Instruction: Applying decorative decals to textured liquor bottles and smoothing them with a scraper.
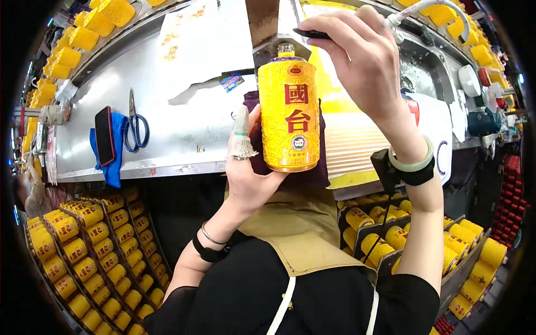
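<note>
My left hand (252, 181) is closed around the lower left side of a yellow bottle (273, 120). A pale fabric sleeve covers one of its fingers. The bottle stands upright in the picture, with red characters, a small round label and a clear, uncapped glass neck. A dark purple cloth (259, 151) lies behind and beside it. Above and to the right of the neck, my right hand (363, 61) pinches a slim black tool (311, 34). Its tip points left, apart from the bottle; the tool's exact kind does not show.
A phone (104, 135) on a blue cloth (118, 142) and blue-handled scissors (134, 125) lie on the metal bench (190, 120). White paper (192, 47) covers its back. Racks of yellow bottles (100, 251) stand lower left and right (396, 237). A hose (413, 11) curves at upper right.
</note>
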`<action>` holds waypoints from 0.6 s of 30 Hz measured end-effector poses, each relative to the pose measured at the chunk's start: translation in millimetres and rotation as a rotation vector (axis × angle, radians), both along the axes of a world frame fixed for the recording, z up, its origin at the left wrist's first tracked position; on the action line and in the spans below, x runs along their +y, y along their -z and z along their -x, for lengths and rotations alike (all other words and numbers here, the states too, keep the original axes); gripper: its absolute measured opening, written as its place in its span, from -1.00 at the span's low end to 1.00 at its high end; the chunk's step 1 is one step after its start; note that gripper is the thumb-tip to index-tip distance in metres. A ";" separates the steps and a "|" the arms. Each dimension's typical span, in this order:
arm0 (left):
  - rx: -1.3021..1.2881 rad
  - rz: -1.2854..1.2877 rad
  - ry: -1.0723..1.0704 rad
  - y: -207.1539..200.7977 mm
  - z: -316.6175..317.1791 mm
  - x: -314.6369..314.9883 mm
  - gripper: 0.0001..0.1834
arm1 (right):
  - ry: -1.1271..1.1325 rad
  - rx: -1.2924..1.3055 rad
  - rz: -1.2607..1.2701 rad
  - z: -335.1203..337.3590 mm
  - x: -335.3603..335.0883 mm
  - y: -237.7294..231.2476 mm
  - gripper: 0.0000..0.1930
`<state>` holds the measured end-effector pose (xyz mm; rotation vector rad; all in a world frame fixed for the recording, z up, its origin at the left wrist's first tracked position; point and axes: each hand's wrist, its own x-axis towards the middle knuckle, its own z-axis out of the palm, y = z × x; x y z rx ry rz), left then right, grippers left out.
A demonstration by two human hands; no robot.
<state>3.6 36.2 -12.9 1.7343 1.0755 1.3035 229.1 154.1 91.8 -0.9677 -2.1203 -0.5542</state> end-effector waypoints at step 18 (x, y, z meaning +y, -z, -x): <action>0.030 0.059 0.062 10.5 14.3 2.6 0.07 | 0.158 0.432 0.216 -21.2 -68.9 -1.6 -0.70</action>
